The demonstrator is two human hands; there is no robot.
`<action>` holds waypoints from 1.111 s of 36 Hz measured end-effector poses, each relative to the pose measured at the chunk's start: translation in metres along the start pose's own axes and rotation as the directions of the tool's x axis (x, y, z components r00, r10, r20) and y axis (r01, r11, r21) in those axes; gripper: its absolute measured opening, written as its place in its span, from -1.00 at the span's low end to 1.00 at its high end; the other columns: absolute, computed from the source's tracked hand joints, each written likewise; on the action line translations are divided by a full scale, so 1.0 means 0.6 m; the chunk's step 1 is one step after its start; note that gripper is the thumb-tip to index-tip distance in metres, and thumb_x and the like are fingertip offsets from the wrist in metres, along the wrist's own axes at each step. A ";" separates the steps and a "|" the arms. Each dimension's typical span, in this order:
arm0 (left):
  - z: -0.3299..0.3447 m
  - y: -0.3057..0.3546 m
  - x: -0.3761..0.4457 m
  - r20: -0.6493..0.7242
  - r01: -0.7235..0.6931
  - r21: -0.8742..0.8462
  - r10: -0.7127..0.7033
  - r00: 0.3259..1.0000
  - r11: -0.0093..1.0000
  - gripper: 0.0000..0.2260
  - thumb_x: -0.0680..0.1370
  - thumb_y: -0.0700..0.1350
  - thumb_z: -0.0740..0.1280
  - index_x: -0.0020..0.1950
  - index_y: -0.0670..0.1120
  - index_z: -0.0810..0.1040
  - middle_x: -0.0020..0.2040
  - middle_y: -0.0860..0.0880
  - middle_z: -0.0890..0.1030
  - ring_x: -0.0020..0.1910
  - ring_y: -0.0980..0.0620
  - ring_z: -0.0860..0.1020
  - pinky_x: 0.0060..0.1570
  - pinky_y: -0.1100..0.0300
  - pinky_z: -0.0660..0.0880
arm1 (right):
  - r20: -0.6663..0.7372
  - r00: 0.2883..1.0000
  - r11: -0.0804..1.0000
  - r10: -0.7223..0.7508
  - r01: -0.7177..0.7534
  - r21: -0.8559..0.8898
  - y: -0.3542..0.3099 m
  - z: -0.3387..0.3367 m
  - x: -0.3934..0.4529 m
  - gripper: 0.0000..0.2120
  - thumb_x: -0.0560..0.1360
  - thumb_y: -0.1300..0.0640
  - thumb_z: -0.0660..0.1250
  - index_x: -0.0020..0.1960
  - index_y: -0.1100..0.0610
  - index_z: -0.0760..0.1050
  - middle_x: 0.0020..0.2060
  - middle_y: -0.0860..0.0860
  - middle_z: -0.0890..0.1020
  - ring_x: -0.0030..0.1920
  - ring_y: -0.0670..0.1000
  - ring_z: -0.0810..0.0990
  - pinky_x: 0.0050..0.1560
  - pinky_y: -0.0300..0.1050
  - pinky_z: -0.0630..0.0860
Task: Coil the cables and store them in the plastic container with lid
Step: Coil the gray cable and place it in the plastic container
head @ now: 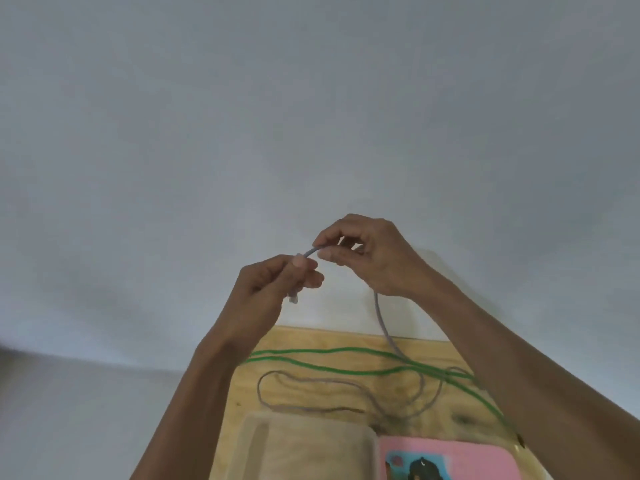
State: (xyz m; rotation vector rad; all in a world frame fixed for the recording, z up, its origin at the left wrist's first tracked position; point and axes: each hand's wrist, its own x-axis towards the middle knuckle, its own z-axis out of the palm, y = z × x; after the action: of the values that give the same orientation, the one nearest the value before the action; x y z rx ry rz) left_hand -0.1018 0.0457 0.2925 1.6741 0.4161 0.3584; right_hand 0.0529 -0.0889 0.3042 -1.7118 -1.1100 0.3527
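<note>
Up in front of the wall, well above the counter (311,344), both hands hold the grey cable (382,320) near its end. The left hand (273,282) has its grip closed round the plug end, whose clear connector pokes out below the fingers. The right hand (367,258), just beside it, pinches the cable a short way along, so a small arch of cable spans the two grips. Below the right grip the cable hangs down to the counter, where its slack lies in loose loops crossing the green cable (346,370). Nearer the person than both grips sit the plastic container (304,445) and, beside it, a pink lid (450,459).

To coil well, I would keep the left grip fixed as the anchor, let the right slide down an even length each time, and bring each loop back to the left, taking care the slack does not snag the green cable.
</note>
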 end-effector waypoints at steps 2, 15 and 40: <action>-0.015 0.027 -0.004 0.029 -0.011 -0.044 0.013 0.999 0.999 -0.58 0.62 0.15 0.24 0.01 -0.17 0.70 -0.11 -0.20 0.73 -0.06 -0.11 0.66 -0.06 -0.06 0.46 | 0.034 0.998 0.999 -0.046 0.046 -0.002 -0.032 0.004 0.014 -0.91 0.51 0.17 0.46 -0.01 0.05 0.69 -0.09 0.00 0.67 -0.13 0.03 0.64 -0.06 -0.16 0.58; -0.067 0.125 -0.018 0.246 0.038 -0.632 0.153 0.957 0.774 -0.72 0.60 -0.13 0.20 0.02 -0.23 0.66 -0.36 -0.03 0.51 -0.48 0.09 0.44 -0.36 0.21 0.50 | 0.009 0.999 0.930 -0.048 0.041 0.365 -0.128 0.074 0.048 -0.83 0.61 0.29 0.28 0.15 0.26 0.60 -0.36 -0.12 0.66 -0.29 -0.07 0.68 -0.17 0.01 0.62; -0.133 0.122 0.042 0.023 -0.382 -0.255 0.400 0.916 0.888 -0.79 0.67 -0.12 0.25 0.25 -0.11 0.59 -0.23 -0.09 0.68 -0.28 -0.05 0.67 -0.11 0.16 0.59 | -0.216 0.974 0.952 0.071 -0.131 -0.276 -0.157 0.177 0.010 -0.80 0.61 0.01 0.28 0.13 -0.02 0.65 -0.31 -0.09 0.65 -0.34 -0.09 0.59 -0.21 -0.15 0.57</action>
State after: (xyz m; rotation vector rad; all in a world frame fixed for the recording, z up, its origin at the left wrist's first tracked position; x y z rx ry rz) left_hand -0.1114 0.1185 0.3763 1.5148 -0.0308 0.6180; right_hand -0.0638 -0.0159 0.3407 -2.0186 -0.9584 0.0752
